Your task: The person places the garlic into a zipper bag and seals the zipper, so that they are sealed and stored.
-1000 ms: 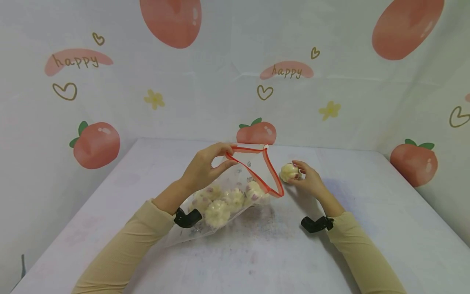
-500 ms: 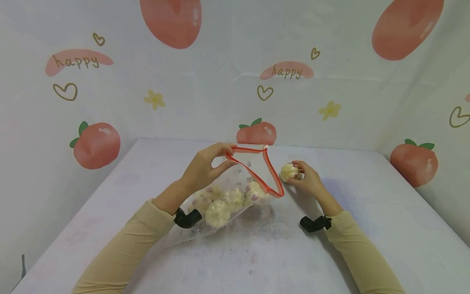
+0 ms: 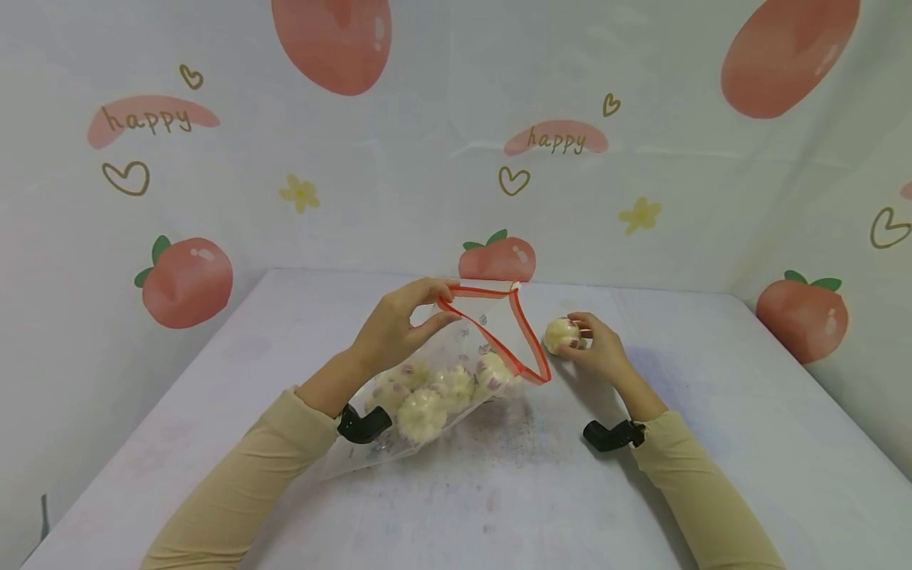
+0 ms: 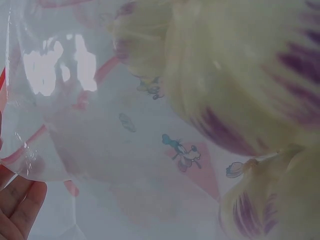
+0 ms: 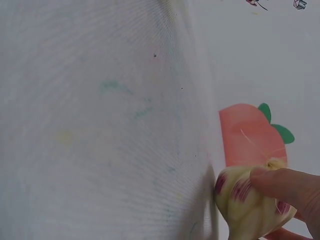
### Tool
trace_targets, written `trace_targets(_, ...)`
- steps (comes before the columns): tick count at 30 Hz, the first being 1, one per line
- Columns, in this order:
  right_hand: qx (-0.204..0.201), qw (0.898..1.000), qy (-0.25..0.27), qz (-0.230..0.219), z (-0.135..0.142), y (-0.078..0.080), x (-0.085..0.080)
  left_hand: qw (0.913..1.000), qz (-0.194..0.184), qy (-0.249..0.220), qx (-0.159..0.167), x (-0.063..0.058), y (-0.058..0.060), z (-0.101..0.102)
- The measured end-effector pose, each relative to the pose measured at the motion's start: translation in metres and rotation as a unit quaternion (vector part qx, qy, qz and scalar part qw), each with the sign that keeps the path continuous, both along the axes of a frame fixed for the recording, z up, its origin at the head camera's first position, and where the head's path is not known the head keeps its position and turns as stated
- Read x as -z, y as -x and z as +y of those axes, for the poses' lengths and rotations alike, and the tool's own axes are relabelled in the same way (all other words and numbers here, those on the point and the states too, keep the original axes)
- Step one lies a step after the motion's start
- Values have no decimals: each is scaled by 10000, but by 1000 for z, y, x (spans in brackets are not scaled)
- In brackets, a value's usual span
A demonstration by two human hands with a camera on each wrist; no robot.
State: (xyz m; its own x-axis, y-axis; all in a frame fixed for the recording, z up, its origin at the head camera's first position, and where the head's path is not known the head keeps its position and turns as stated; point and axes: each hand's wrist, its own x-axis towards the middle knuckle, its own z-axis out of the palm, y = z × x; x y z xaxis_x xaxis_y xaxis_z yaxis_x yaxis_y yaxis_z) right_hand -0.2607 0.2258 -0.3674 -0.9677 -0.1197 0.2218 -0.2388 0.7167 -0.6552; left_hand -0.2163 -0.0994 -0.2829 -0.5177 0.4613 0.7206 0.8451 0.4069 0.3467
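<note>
My left hand [image 3: 399, 323] pinches the red-edged mouth of a clear zip bag [image 3: 463, 336] between thumb and fingers, and the mouth gapes to the right. Several garlic bulbs [image 3: 422, 413] with purple streaks lie inside the bag; they loom large through the plastic in the left wrist view. To the right of the mouth, my right hand [image 3: 598, 348] grips a single garlic bulb [image 3: 561, 336], thumb and fingers around its right side. The right wrist view has this bulb [image 5: 245, 200] at lower right, with the thumb pressed on it.
A white, faintly stained table [image 3: 484, 491] lies under the bag and hands. Behind it rises a white cloth backdrop [image 3: 399, 158] printed with red fruit, hearts and flowers. Black curved wrist pieces [image 3: 365, 424] sit at both cuffs.
</note>
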Motion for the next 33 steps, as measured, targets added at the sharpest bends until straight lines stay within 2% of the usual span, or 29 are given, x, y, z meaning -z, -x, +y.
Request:
trace_targets(14,45,9996,155,220,6,-4,-6,10000,64,-47,9,1,1,0)
trace_targets(33,111,9996,259,95,17,-13,-19,10000,49,-9,-14,1,2,0)
